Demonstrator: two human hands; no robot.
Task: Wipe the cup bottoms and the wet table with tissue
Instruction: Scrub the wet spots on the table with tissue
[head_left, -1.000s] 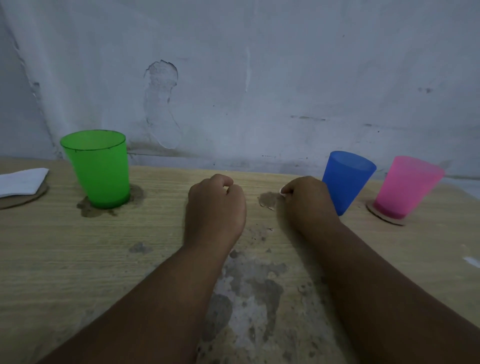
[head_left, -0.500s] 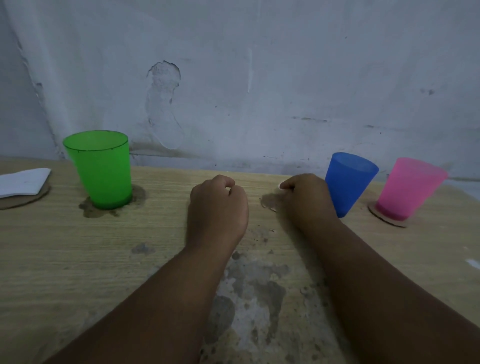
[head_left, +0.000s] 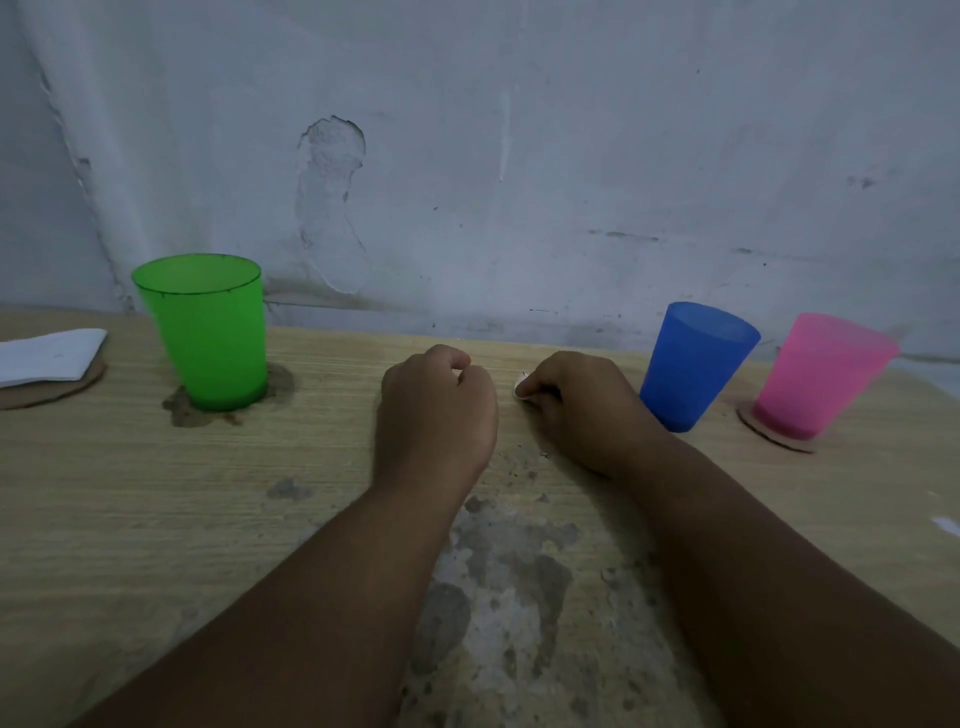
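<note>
A green cup (head_left: 208, 338) stands at the left on the wooden table (head_left: 156, 519), with a dark wet patch (head_left: 179, 410) around its base. To the right stand a blue cup (head_left: 693, 364) and a pink cup (head_left: 821, 374), the pink one on a cardboard coaster (head_left: 779, 441). My right hand (head_left: 582, 410) pinches a small white tissue wad (head_left: 519, 387) and presses it on the table just left of the blue cup. My left hand (head_left: 434, 410) rests beside it as an empty fist.
A folded stack of white tissue (head_left: 47, 356) lies on a second cardboard coaster (head_left: 52, 392) at the far left edge. Worn grey patches (head_left: 509, 571) mark the table between my forearms. A scuffed wall (head_left: 519, 182) runs right behind the cups.
My right hand has slid slightly left over the small dark wet spot at its fingertips, which no longer shows. A bit of white tissue now peeks out. The left hand has stayed put.
</note>
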